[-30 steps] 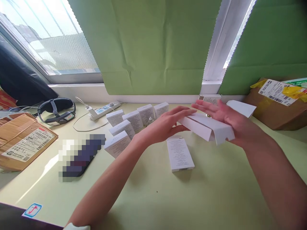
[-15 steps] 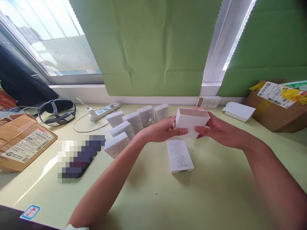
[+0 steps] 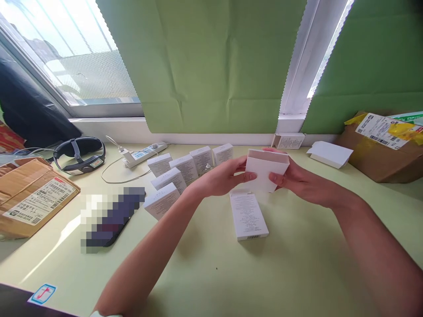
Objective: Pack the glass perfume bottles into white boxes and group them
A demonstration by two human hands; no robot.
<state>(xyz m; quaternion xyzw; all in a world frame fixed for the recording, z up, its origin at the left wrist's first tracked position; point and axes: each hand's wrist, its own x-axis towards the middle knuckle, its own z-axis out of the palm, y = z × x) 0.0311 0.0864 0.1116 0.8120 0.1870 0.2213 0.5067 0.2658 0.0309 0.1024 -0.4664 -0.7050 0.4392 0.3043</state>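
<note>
A plain white box (image 3: pixel 266 172) is held up above the table between my two hands, its narrow upper face toward the far side. My left hand (image 3: pixel 228 177) grips its left edge, thumb flat on the near face. On the opposite edge my right hand (image 3: pixel 292 178) has its thumb at the lower right, with the other fingers behind the box. Just below lies a flat printed carton (image 3: pixel 249 215) with a barcode on its near end. Several small white printed boxes (image 3: pixel 184 168) stand upright to the left of my left hand.
On the left are a cardboard box (image 3: pixel 36 198), a head strap device (image 3: pixel 79 158), a power strip (image 3: pixel 145 154) and a blurred dark phone-like object (image 3: pixel 115 218). A white folded carton (image 3: pixel 330 154) and a taped parcel (image 3: pixel 380 154) sit at right. A small box (image 3: pixel 288 141) stands by the window sill.
The white box has tilted so its near face shows more and its upper face looks narrower. My hands have shifted very slightly with it. The other things stay put.
</note>
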